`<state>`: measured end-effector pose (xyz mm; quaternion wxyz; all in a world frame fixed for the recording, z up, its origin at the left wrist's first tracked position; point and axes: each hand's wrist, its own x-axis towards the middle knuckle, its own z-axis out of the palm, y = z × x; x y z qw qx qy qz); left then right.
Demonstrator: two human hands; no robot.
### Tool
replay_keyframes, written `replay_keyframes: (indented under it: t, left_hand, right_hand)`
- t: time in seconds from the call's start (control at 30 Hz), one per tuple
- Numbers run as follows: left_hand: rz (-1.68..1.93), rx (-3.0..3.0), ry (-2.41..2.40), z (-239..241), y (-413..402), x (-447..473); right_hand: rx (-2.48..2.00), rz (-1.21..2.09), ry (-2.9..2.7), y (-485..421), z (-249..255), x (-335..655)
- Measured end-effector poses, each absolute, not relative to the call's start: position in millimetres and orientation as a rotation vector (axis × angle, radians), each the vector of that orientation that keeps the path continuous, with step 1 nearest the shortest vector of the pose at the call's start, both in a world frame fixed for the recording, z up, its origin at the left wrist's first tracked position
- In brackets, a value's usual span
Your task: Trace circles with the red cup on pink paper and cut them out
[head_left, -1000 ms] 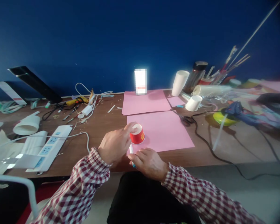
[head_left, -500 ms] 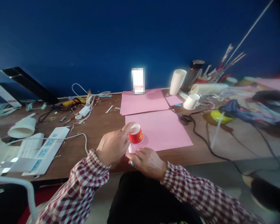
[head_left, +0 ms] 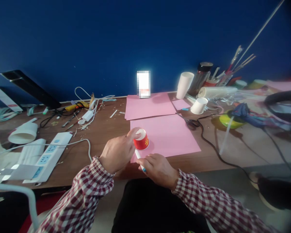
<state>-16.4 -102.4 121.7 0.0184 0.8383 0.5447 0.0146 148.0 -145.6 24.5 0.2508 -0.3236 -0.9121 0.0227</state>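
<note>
A red paper cup point(head_left: 141, 141) with a yellow mark stands upside down, its wide rim on the pink sheet point(head_left: 171, 139). My left hand point(head_left: 118, 150) grips it from the left, fingers on the upturned base and side. In my right hand point(head_left: 158, 168) is a white marker pen point(head_left: 138, 155) with a blue end, held between thumb and fingers. Its far end is at the lower left edge of the cup's rim; whether it touches the sheet there I cannot tell.
Behind lies another pink sheet point(head_left: 147, 108) below a bright pixelated screen point(head_left: 143, 82). Scissors point(head_left: 192, 123), a white paper cup point(head_left: 199, 106) and a black cable point(head_left: 208, 149) are to the right. On the left are a power strip point(head_left: 50, 155) and a yellow tool point(head_left: 74, 106).
My right hand has shifted slightly right with the marker pen, and more of the pen shows. The cup and my left hand have stayed put. A dark shape at the far right has moved.
</note>
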Motion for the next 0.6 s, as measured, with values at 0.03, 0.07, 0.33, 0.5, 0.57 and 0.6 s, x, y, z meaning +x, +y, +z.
replay_keyframes:
  t: [0.03,0.07,0.33,0.5,0.57,0.6]
  left_hand:
    - [0.052,2.602,1.694,121,-103,-16]
    - [0.055,2.599,1.693,121,-103,-16]
    - [0.078,2.548,1.683,122,-103,-16]
    - [0.081,2.548,1.672,120,-103,-18]
    - [0.087,2.565,1.668,119,-102,-18]
    - [0.089,2.57,1.665,118,-102,-19]
  right_hand:
    - [-0.886,0.077,-2.462,-146,24,150]
    - [-0.894,0.094,-2.442,-146,24,152]
    - [-0.994,0.363,-2.318,-146,27,168]
    - [-1.045,0.593,-2.154,-146,32,179]
    - [-1.054,0.68,-2.063,-145,33,185]
    - [-1.064,0.731,-2.024,-144,34,187]
